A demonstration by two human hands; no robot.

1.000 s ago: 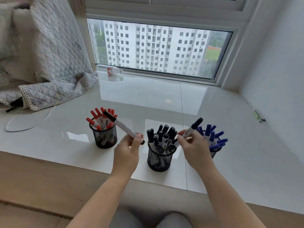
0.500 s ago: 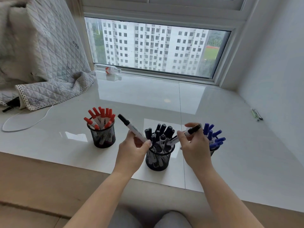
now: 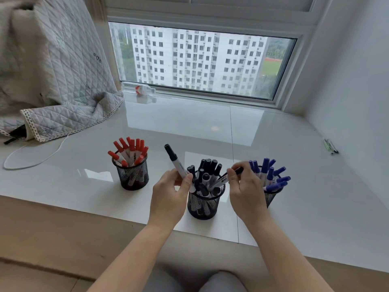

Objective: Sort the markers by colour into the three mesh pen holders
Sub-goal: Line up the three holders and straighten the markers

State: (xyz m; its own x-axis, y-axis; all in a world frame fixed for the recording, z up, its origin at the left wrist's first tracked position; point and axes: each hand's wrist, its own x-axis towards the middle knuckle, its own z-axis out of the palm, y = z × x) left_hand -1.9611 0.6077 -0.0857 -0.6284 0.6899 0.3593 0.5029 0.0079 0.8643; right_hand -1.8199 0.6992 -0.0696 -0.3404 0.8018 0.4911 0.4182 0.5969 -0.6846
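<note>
From the head camera, looking down over the person's forearms, three black mesh pen holders stand in a row on a glossy white sill (image 3: 210, 127) below a window (image 3: 200, 60). The left holder (image 3: 132, 175) is packed with red-capped markers (image 3: 131, 147), caps up and fanned out. The middle holder (image 3: 203, 204) carries black-capped markers (image 3: 207, 167). The right holder (image 3: 271, 196), partly hidden behind the right hand, is full of blue-capped markers (image 3: 271, 175), several leaning out to the right.

The left hand (image 3: 168, 197) sits just left of the middle holder, thumb and fingers curled around the lower barrel of a black-capped marker (image 3: 175, 161). That marker tilts up and to the left, cap end high in the air, its lower end at the holder's left rim; whether the tip is already inside the mesh, I cannot tell, since the fingers cover it.

The right hand (image 3: 244, 190) hovers between the middle and right holders. Its thumb and fingertips pinch the capped end of a second black marker (image 3: 223, 179), which slants down and to the left, its white barrel reaching in among the black markers of the middle holder.

Off to the left, a grey quilted blanket (image 3: 59, 81) is heaped against the wall, spilling onto the sill, with a white cable (image 3: 31, 161) looping out from under it. A plastic bottle (image 3: 143, 89) lies on its side near the window frame. A few small pens (image 3: 330, 145) lie near the right wall.
</note>
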